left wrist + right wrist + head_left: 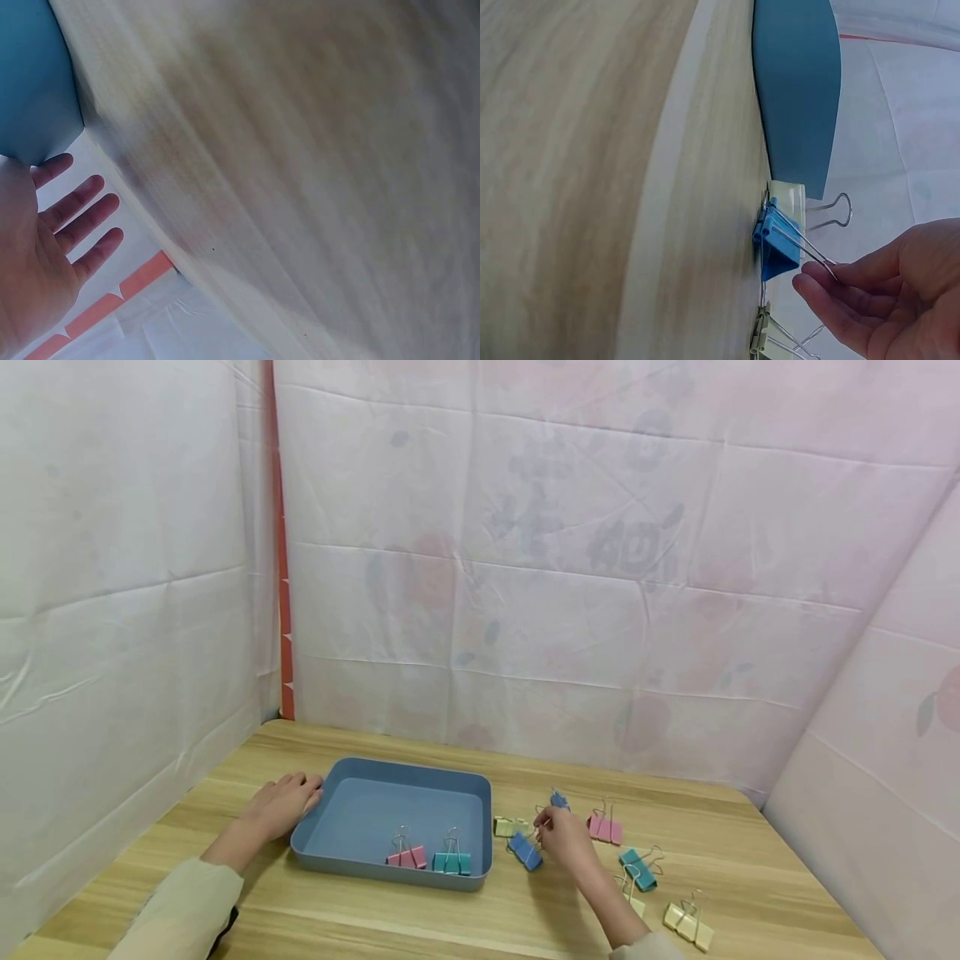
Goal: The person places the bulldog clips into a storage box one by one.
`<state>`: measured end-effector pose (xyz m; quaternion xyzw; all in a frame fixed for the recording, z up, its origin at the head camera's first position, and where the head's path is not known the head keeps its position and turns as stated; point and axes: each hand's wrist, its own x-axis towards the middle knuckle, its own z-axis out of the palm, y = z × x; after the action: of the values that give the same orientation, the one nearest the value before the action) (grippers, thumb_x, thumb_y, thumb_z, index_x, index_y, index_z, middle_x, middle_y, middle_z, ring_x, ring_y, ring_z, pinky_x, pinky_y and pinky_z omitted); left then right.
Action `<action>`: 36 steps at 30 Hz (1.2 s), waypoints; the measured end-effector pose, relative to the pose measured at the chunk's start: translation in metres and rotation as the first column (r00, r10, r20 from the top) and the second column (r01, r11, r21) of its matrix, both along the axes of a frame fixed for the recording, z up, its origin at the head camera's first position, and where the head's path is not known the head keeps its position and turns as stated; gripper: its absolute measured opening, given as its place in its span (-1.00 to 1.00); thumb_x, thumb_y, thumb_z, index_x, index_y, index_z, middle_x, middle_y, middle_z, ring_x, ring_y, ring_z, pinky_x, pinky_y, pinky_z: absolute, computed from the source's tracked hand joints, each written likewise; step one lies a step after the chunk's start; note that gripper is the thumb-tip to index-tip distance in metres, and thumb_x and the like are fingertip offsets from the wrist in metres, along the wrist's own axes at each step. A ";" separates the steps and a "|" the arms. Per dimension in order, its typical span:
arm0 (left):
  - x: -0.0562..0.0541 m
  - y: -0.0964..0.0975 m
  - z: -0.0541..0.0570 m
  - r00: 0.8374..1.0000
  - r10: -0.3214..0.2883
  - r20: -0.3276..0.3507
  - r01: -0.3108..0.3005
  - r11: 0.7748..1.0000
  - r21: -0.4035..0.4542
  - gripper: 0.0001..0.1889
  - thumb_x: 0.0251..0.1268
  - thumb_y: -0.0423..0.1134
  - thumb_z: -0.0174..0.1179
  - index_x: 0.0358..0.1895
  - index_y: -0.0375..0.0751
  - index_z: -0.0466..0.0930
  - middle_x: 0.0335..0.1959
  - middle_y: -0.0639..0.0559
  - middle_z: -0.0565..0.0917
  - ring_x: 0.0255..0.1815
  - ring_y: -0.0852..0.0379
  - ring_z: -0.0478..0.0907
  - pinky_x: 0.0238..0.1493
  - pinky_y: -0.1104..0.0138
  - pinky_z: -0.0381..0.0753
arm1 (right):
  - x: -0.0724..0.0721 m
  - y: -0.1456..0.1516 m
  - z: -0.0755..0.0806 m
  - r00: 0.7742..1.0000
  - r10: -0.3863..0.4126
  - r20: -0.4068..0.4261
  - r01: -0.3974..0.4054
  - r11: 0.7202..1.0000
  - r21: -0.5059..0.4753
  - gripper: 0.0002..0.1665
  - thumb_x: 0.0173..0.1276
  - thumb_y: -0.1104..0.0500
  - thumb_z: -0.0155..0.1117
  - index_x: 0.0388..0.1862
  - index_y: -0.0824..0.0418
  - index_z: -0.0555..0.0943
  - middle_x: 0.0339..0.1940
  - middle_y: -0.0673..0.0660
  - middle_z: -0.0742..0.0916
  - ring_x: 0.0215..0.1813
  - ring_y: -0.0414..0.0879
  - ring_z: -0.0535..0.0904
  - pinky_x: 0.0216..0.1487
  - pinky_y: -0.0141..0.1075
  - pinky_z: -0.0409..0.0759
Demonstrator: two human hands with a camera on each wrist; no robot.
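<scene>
My right hand (567,842) pinches a wire handle of a blue binder clip (525,852) to the right of the tray. In the right wrist view, thumb and fingertips meet on the handle of this blue clip (780,251). A pale yellow binder clip (512,827) lies just behind it, and another blue clip (559,799) is partly hidden beyond the hand. At the left end of the blue-grey tray (313,852) rests my left hand (283,807). Its fingers look straight in the left wrist view, the hand (45,262) touching the tray (37,82).
Inside the tray stand a pink clip (407,857) and a teal clip (452,863). Right of my right hand lie another pink clip (605,828), a teal clip (638,869) and two yellow clips (688,927). White cloth (562,610) hangs behind the wooden table (360,914).
</scene>
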<state>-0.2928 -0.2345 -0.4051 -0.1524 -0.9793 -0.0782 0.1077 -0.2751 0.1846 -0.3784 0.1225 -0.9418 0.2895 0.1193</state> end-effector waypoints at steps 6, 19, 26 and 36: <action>0.000 0.000 0.000 1.000 0.002 -0.005 -0.002 1.000 -0.010 -0.70 0.37 -0.20 -0.03 0.01 -0.33 0.47 -0.14 -0.26 0.49 -0.07 -0.26 0.42 -0.15 -0.14 0.37 | 0.001 0.001 0.002 0.998 0.013 0.060 -0.009 0.998 -0.064 -0.84 0.19 0.52 0.02 -0.43 0.41 0.56 -0.62 0.04 0.56 -0.57 -0.18 0.48 -0.56 -0.34 0.45; 0.001 0.000 0.000 1.000 -0.001 0.002 0.001 1.000 -0.006 -0.71 0.38 -0.20 -0.04 0.01 -0.32 0.46 -0.14 -0.25 0.49 -0.06 -0.26 0.42 -0.15 -0.14 0.37 | 0.015 0.003 0.003 0.992 0.110 0.066 -0.107 0.994 -0.037 -0.81 0.18 0.53 0.04 -0.48 0.37 0.57 -0.66 0.04 0.57 -0.61 -0.20 0.44 -0.61 -0.39 0.42; 0.001 0.001 0.001 1.000 -0.006 -0.007 0.006 1.000 -0.002 -0.74 0.37 -0.22 -0.03 -0.02 -0.31 0.46 -0.17 -0.24 0.49 -0.09 -0.24 0.43 -0.19 -0.12 0.39 | 0.018 0.004 -0.001 0.982 0.166 0.089 -0.164 0.986 -0.035 -0.95 0.18 0.47 0.13 -0.40 0.42 0.55 -0.61 0.04 0.56 -0.57 -0.18 0.46 -0.57 -0.37 0.44; 0.000 0.001 0.001 1.000 -0.011 -0.010 0.011 1.000 0.000 -0.76 0.38 -0.22 -0.03 -0.04 -0.30 0.46 -0.17 -0.23 0.49 -0.08 -0.24 0.42 -0.19 -0.11 0.39 | 0.023 0.012 -0.010 0.945 0.202 0.257 -0.188 0.979 -0.079 -0.89 0.10 0.33 0.30 -0.43 0.34 0.54 -0.53 0.03 0.54 -0.44 -0.14 0.43 -0.43 -0.29 0.43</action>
<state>-0.2926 -0.2339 -0.4043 -0.1581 -0.9779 -0.0782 0.1120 -0.2525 0.1968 -0.3881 0.1723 -0.9243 0.3388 -0.0332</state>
